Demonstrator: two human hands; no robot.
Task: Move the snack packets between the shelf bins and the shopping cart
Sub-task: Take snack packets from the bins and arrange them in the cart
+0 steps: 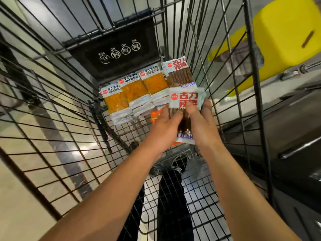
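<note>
Both hands, left (166, 124) and right (199, 122), grip a brown packet (184, 101) low in the cart (52, 119), beside the orange packets (133, 94); it should probably be lowered flat, aligned with the row, before fingers loosen

Place: a shop is suggested.
Cart: a wire shopping cart (69, 108) fills the frame, its child-seat flap (114, 51) printed with safety icons.
Goods: packaged snack packets (133, 94) are laid in rows at centre.
Upper right: a yellow bin (286, 32) is seen.
</note>
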